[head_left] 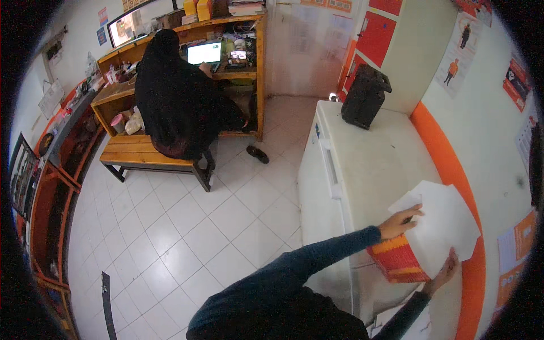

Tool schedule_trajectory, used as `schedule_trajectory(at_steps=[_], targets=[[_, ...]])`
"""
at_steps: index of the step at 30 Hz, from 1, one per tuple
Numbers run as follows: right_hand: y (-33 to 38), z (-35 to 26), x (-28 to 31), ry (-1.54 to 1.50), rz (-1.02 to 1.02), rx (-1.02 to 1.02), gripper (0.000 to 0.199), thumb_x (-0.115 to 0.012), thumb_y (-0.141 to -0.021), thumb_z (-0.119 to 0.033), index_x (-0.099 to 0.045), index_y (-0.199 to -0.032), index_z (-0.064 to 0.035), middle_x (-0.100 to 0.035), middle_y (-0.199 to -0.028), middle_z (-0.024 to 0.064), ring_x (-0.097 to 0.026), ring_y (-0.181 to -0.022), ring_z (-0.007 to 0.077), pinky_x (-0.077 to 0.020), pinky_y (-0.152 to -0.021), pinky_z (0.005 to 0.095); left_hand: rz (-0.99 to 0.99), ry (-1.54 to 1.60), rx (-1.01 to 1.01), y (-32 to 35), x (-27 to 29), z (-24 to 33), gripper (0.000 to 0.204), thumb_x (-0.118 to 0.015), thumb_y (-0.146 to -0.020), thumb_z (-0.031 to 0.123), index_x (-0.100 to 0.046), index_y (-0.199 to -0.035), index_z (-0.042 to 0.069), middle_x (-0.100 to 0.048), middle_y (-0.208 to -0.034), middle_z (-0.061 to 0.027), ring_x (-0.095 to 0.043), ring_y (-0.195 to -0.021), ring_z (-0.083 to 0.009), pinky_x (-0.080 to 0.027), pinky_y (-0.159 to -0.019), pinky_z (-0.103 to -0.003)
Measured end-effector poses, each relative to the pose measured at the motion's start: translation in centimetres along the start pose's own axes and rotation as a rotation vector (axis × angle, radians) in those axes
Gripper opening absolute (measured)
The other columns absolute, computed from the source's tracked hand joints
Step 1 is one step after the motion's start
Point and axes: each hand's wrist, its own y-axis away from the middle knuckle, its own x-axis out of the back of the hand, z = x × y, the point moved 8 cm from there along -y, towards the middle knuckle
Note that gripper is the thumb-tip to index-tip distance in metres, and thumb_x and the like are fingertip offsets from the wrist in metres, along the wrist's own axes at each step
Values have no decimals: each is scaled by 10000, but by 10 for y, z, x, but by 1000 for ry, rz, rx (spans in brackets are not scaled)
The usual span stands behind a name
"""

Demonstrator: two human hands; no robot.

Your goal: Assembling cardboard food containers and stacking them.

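Observation:
My left hand (399, 222) rests on the near-left edge of a stack of white paper sheets (445, 221) lying on top of a white chest freezer (368, 164). My right hand (446, 271) holds the lower right edge of the same sheets. Under the sheets lies a red and orange striped packet (396, 259), partly covered by the paper. Both arms wear dark blue sleeves and reach in from the lower edge.
A black box-like device (365, 95) stands at the far end of the freezer. A person in black (173, 96) sits on a wooden bench (147, 156) at a wooden desk with a lit laptop (204, 53). A sandal (258, 154) lies on the white tiled floor.

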Motion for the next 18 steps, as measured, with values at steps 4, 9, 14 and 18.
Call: schedule_trajectory(at_steps=[4, 9, 14, 18], targets=[[69, -12, 44, 282, -65, -96, 369, -458, -883, -133, -457, -1213, 30, -450, -1269, 155, -421, -1168, 253, -299, -1000, 355, 94, -117, -60, 36, 4, 23, 359, -468, -889, 108, -453, -1247, 87, -320, -1389, -130, -262, -1304, -230, -210, -1062, -337], [252, 2, 91, 1507, -781, -501, 783, -344, -802, -648, -126, -1416, -215, -231, -1427, 155, -288, -1256, 396, -198, -1006, 580, 209, -91, -14, 91, 11, 29, 339, -479, -893, 114, -471, -1231, 90, -427, -1296, -109, -357, -1235, -206, -256, -1033, -333], [287, -19, 96, 1104, -798, -428, 561, -447, -865, -448, -374, -1326, -137, -404, -1316, 189, -456, -1142, 380, -358, -950, 483, 313, 5, 173, 147, -15, 9, 263, -504, -885, 109, -530, -1146, 84, -532, -1156, -59, -484, -1072, -167, -369, -919, -308], [265, -41, 104, 786, -766, -370, 435, -563, -823, -278, -525, -1186, -42, -504, -1203, 218, -468, -1133, 344, -382, -944, 380, 271, -83, 243, 185, -49, 1, 207, -507, -877, 87, -560, -1076, 71, -556, -1100, -50, -509, -1012, -152, -403, -857, -298]])
